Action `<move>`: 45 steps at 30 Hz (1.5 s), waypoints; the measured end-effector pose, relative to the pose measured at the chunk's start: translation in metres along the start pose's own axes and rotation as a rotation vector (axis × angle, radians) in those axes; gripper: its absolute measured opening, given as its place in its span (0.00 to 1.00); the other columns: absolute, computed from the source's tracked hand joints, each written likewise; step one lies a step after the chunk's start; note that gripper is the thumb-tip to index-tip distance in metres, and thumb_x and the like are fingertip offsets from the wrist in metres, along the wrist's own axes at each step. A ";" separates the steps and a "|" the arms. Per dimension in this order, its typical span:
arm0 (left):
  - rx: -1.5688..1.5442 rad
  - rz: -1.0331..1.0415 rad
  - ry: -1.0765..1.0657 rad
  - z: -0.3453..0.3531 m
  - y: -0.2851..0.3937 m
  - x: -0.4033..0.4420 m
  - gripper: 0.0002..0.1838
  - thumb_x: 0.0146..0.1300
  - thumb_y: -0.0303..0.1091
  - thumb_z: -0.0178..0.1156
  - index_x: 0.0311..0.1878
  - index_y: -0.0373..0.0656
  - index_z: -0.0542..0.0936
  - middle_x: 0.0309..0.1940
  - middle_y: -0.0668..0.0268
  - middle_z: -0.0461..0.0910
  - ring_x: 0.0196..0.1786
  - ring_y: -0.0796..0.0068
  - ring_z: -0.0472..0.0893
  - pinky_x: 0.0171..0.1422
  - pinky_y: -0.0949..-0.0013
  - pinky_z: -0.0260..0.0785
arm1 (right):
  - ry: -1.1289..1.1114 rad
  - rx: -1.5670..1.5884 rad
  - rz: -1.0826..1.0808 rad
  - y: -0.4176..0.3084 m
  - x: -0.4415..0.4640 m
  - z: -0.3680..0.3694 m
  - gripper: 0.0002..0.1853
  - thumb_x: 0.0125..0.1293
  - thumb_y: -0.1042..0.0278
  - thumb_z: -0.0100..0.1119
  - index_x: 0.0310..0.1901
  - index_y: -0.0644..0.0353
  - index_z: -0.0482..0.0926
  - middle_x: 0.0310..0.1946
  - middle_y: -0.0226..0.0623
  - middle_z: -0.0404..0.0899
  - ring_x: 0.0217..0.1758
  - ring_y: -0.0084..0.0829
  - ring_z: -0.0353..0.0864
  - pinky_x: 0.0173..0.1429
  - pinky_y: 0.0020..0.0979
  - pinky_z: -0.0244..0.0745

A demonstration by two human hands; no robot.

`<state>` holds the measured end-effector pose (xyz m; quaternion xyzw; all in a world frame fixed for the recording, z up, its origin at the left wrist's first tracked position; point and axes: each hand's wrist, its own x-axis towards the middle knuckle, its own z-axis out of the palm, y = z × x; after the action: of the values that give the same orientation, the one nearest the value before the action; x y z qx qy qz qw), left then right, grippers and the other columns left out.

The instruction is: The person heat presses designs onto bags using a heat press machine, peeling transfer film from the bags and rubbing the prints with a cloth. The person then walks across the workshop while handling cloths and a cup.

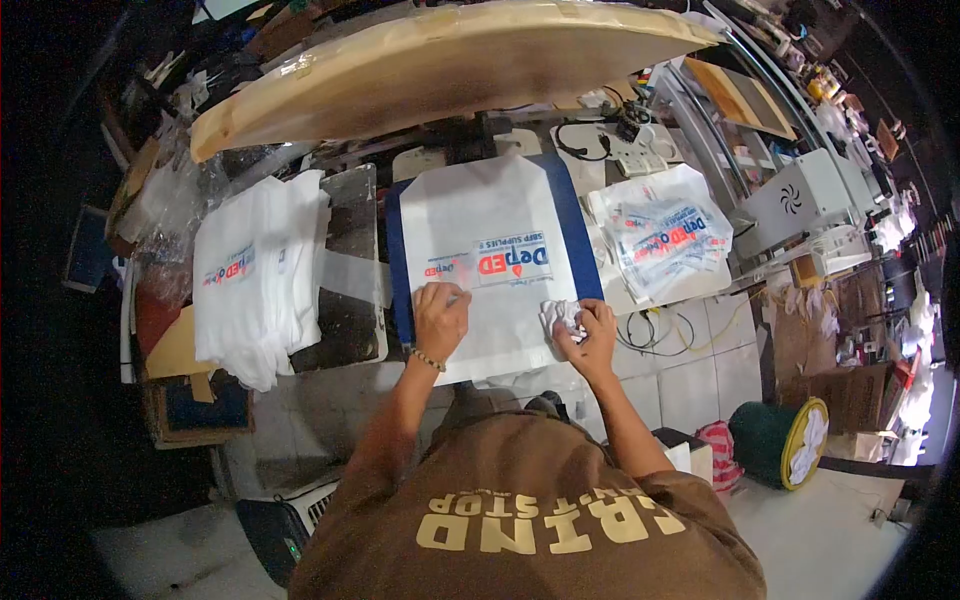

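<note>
- Fingers of the right hand point(592, 338) are closed around a crumpled white wad point(562, 318), which is held over the lower right corner of a white bag point(500, 205); whether the wad is paper or cloth cannot be told.
- The left hand point(441, 318) is placed on the lower left part of the bag, its fingers curled near a small red and blue print; whether any material is pinched cannot be told. A beaded bracelet point(429, 360) is worn on that wrist.
- The bag is laid flat on a dark blue pad point(575, 225), which is left showing along both sides. A larger logo point(515, 258) in red and blue is printed across its middle.
- To the left, a stack of white bags point(255, 270) is spread along a dark tabletop point(352, 220), with printing seen on the top one.
- To the right, white sheets point(660, 190) are piled, and printed pieces point(665, 250) are strewn over them.
- Beyond the pad, a power strip point(640, 157) and black cable point(585, 152) are seen under a large pale board point(450, 75).
- Farther right, a green bin point(762, 443) is set on the floor, filled with white material.
</note>
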<state>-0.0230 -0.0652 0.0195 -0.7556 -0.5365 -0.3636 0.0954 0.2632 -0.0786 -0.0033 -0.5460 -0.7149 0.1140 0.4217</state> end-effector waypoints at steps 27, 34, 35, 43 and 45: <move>-0.403 0.094 -0.244 0.000 0.025 -0.008 0.02 0.50 0.23 0.62 0.29 0.40 0.80 0.33 0.63 0.78 0.40 0.59 0.77 0.49 0.58 0.69 | 0.014 -0.023 -0.012 -0.001 0.003 -0.001 0.15 0.47 0.63 0.68 0.23 0.61 0.71 0.42 0.42 0.78 0.45 0.43 0.75 0.49 0.42 0.65; -0.544 0.096 -0.332 0.004 0.041 -0.015 0.02 0.51 0.22 0.63 0.27 0.39 0.80 0.31 0.62 0.79 0.40 0.59 0.78 0.50 0.59 0.70 | 0.059 -0.031 -0.047 0.007 -0.001 0.004 0.13 0.43 0.63 0.68 0.27 0.60 0.75 0.41 0.39 0.77 0.41 0.41 0.72 0.45 0.41 0.65; -0.558 0.101 -0.327 0.004 0.041 -0.015 0.02 0.51 0.22 0.63 0.27 0.39 0.80 0.31 0.62 0.79 0.40 0.59 0.78 0.50 0.59 0.71 | 0.068 -0.014 -0.059 0.008 -0.001 0.004 0.12 0.46 0.66 0.66 0.26 0.61 0.73 0.40 0.41 0.78 0.42 0.43 0.74 0.46 0.41 0.65; -0.619 0.088 -0.396 0.004 0.053 -0.008 0.02 0.50 0.23 0.62 0.26 0.39 0.78 0.30 0.61 0.79 0.38 0.57 0.78 0.46 0.59 0.72 | 0.061 0.338 0.181 0.007 -0.002 -0.013 0.16 0.52 0.78 0.52 0.44 0.65 0.80 0.40 0.46 0.80 0.39 0.39 0.79 0.47 0.35 0.74; -0.617 0.041 -0.412 0.001 0.053 -0.008 0.03 0.50 0.22 0.65 0.27 0.38 0.80 0.30 0.60 0.80 0.39 0.57 0.79 0.47 0.59 0.72 | 0.021 0.322 0.239 0.005 -0.005 -0.022 0.14 0.50 0.76 0.54 0.40 0.63 0.82 0.36 0.47 0.79 0.39 0.42 0.78 0.46 0.37 0.74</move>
<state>0.0227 -0.0925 0.0268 -0.8167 -0.3945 -0.3465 -0.2394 0.2829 -0.0880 0.0048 -0.5534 -0.6132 0.2705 0.4946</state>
